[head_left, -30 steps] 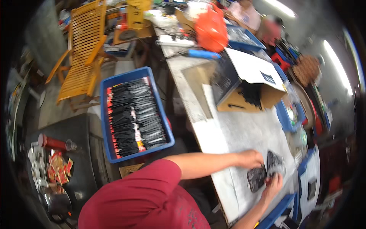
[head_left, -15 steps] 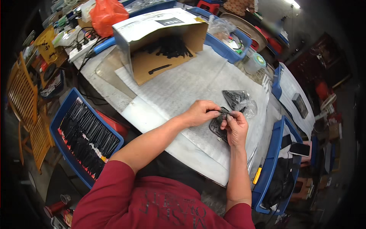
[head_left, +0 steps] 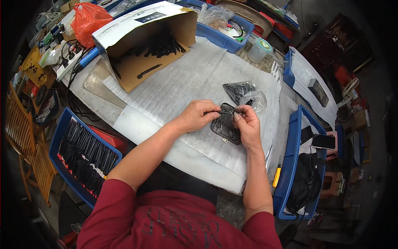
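My left hand (head_left: 200, 115) is closed in a pinch on one end of a thin black stick-like part (head_left: 226, 112). At its other end the fingertips of my right hand (head_left: 248, 125) are pinched together, hiding that end. Right under both hands lies a shallow black tray (head_left: 216, 132) with small dark pieces in it; my right hand covers part of it. Just beyond my fingers rests a clear plastic bag (head_left: 258, 100) holding small black parts (head_left: 238, 90). All of this is on a white foam sheet (head_left: 199, 74).
A cardboard box (head_left: 145, 25) on its side holds black sticks, one (head_left: 149, 71) lying apart near its opening. Left stands a blue bin (head_left: 56, 143) of black rods; right, another blue bin (head_left: 290, 166) with a phone (head_left: 323, 141). A yellow-handled tool (head_left: 277, 176) lies beside it.
The view has shifted, so the table things appear farther left. My hands have drawn slightly apart, and more of the black tray and the stick between them shows.
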Tool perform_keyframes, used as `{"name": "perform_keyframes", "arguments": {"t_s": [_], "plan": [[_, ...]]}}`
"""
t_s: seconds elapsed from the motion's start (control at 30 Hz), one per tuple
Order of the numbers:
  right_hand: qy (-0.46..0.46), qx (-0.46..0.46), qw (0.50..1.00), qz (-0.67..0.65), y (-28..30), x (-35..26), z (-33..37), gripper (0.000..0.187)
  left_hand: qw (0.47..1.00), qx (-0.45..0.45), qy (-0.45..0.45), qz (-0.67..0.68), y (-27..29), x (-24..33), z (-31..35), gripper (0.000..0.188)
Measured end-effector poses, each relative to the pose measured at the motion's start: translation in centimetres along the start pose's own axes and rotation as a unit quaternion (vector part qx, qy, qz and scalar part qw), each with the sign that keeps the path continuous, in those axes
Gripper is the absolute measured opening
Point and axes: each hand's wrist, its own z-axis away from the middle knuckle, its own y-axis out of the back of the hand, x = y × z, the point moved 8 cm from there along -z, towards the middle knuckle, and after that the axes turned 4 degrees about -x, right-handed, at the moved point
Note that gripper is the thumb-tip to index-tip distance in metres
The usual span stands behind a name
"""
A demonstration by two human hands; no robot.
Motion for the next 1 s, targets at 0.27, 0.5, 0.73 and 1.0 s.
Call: {"name": "perform_keyframes", "arguments": {"t_s": [0.27, 0.5, 0.73, 1.0], "plan": [[-0.017, 0.013, 0.999, 0.025, 0.0, 0.0, 0.0, 0.012, 1.000, 0.007, -0.018, -0.023, 0.1, 0.2, 0.0, 0.012], [-0.018, -0.007, 0.998, 0.067, -0.1, 0.1, 0.2, 0.012, 0.998, -0.009, -0.024, -0.052, -0.1, 0.5, 0.0, 0.012], [0.011, 0.006, 0.993, 0.120, -0.5, -0.2, 0.1, 0.014, 0.995, -0.020, -0.050, -0.087, -0.5, 0.8, 0.2, 0.012], [0.021, 0.004, 0.975, 0.220, -0.8, -0.1, 0.2, 0.018, 0.992, -0.030, -0.068, -0.102, -1.0, 1.0, 0.4, 0.011]]}}
